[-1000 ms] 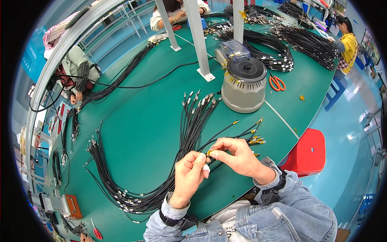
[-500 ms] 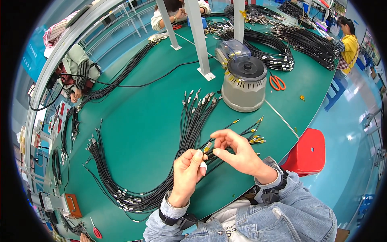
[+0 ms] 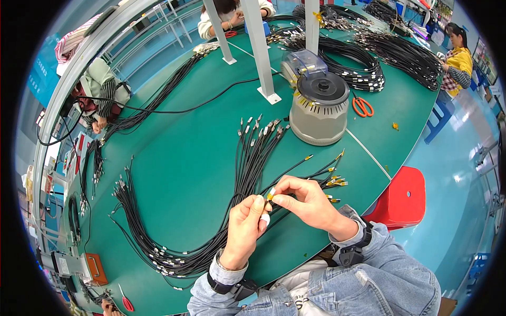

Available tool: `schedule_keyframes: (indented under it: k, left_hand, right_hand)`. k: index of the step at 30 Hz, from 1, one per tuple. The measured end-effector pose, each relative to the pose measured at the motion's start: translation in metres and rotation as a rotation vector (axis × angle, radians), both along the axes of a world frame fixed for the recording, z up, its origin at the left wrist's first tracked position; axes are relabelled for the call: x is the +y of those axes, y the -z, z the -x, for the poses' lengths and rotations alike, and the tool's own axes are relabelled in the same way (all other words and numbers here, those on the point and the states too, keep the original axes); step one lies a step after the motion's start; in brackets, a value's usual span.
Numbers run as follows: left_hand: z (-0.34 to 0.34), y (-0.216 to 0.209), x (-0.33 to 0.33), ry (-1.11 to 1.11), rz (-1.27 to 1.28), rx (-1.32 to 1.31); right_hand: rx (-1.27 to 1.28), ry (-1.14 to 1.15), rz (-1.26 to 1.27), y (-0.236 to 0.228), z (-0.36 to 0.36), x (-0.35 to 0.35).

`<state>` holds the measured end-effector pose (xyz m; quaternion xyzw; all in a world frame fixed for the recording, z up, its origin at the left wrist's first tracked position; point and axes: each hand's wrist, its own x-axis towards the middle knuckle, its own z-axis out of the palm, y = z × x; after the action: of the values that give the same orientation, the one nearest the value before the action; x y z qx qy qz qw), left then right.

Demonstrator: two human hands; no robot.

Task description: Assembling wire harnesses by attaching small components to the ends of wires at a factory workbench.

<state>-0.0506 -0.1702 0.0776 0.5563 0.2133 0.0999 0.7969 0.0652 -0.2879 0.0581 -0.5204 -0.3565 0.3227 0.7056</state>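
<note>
My left hand (image 3: 245, 221) pinches a black cable near its end, thumb against the fingers. Just above that grip, the cable's connector (image 3: 271, 194) shows silver with yellow tape round it. My right hand (image 3: 305, 203) has its thumb and forefinger closed on this taped end. A white wrap sits on a finger of my left hand. Beneath and around both hands runs a thick bundle of black cables (image 3: 211, 246), curving left and up to silver ends. Several cable ends with yellow tape (image 3: 335, 181) lie right of my right hand.
A round grey tape dispenser (image 3: 319, 110) with a black top stands beyond my hands, orange-handled scissors (image 3: 362, 107) beside it. Metal posts (image 3: 258, 52) rise from the green table (image 3: 179, 174). A red stool (image 3: 403, 197) is at the right edge. Other people work around the table.
My right hand has come down and left, its fingers closing onto the taped connector. My left hand has stayed nearly in place. At far right, a person in yellow has straightened and drawn their hands back.
</note>
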Motion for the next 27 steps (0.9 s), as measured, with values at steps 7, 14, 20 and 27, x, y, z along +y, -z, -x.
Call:
schedule_keyframes:
  k: [7,14,20,27]
  left_hand:
    - [0.0,0.003,-0.002,0.168,0.025,0.005]
    - [-0.001,0.006,-0.004,0.075,0.0,-0.036]
    - [-0.005,0.014,-0.012,-0.169,-1.22,-0.306]
    - [-0.007,0.02,-0.011,-0.195,-1.561,-0.406]
  right_hand:
    - [-0.1,0.022,-0.056,0.001,-0.004,0.005]
    - [0.053,0.056,0.069,-0.004,-0.009,-0.009]
    - [0.015,-0.044,0.179,-0.004,-0.01,-0.015]
    - [-0.175,-0.065,0.055,-0.004,-0.011,-0.018]
